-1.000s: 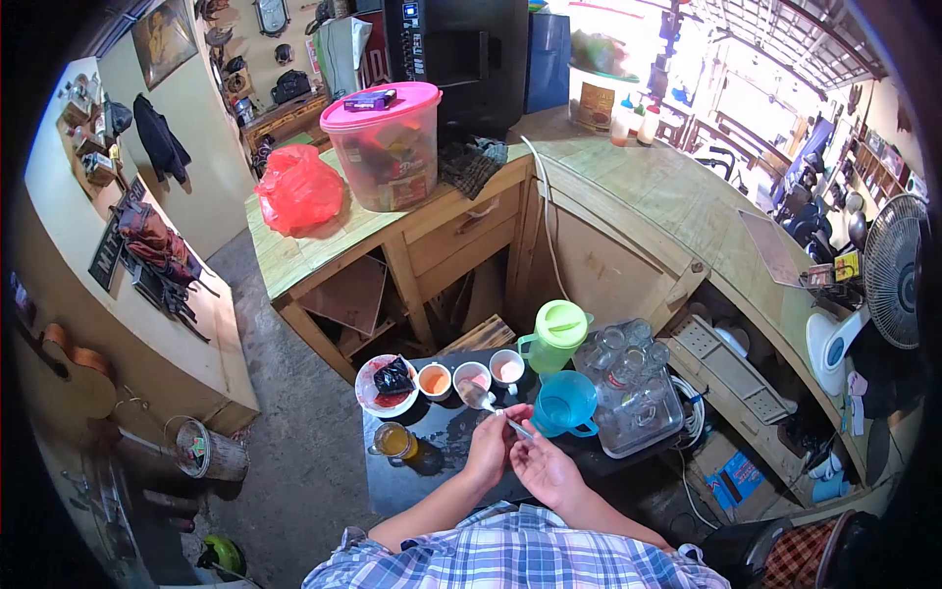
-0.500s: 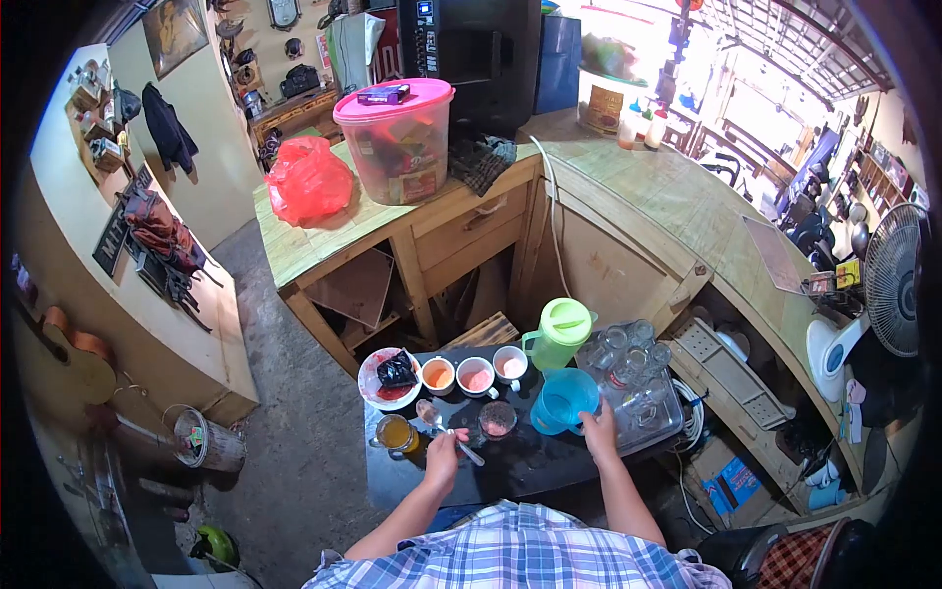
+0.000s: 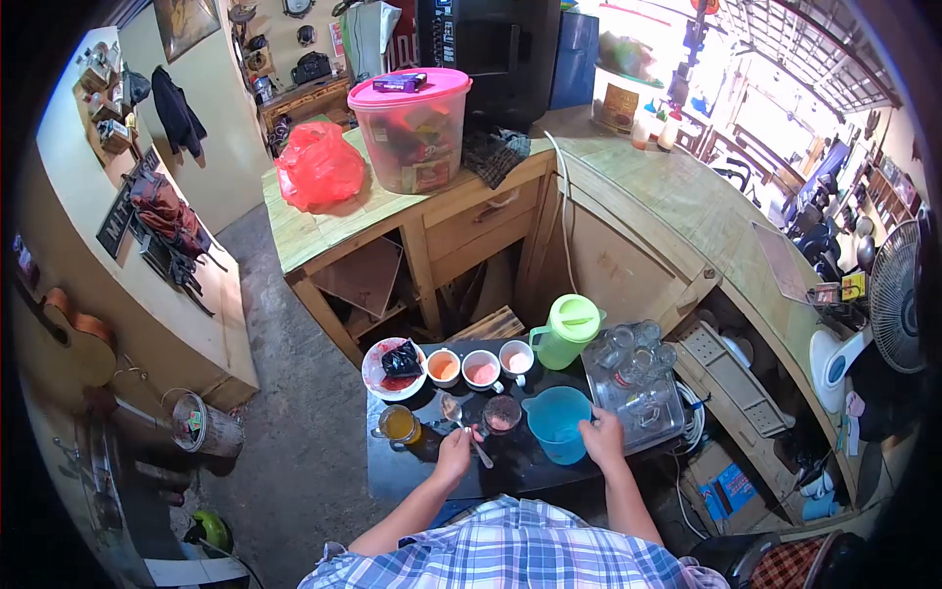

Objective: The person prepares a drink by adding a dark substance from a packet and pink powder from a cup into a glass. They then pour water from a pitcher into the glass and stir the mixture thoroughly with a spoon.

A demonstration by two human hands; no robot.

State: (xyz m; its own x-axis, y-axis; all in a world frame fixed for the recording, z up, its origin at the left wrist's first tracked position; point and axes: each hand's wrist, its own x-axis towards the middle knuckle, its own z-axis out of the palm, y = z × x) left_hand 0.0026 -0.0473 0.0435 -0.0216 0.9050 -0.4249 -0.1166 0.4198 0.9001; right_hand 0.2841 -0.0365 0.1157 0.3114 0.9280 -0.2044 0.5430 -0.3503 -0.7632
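A plaid shirt (image 3: 510, 552) is worn, its cloth checked in white and shades of blue, with narrow darker lines crossing the broad bands. Its sleeves (image 3: 339, 565) leave the forearms (image 3: 400, 517) uncovered, and both hands (image 3: 453, 457) are bare as well.

The pitcher (image 3: 561, 341) stands behind the jug (image 3: 556, 428), beside the tray (image 3: 659, 428).

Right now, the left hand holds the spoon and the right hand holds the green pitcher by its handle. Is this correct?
Not quite: the head view shows the right hand on the handle of the blue pitcher, not the green pitcher. The left hand does hold the spoon.
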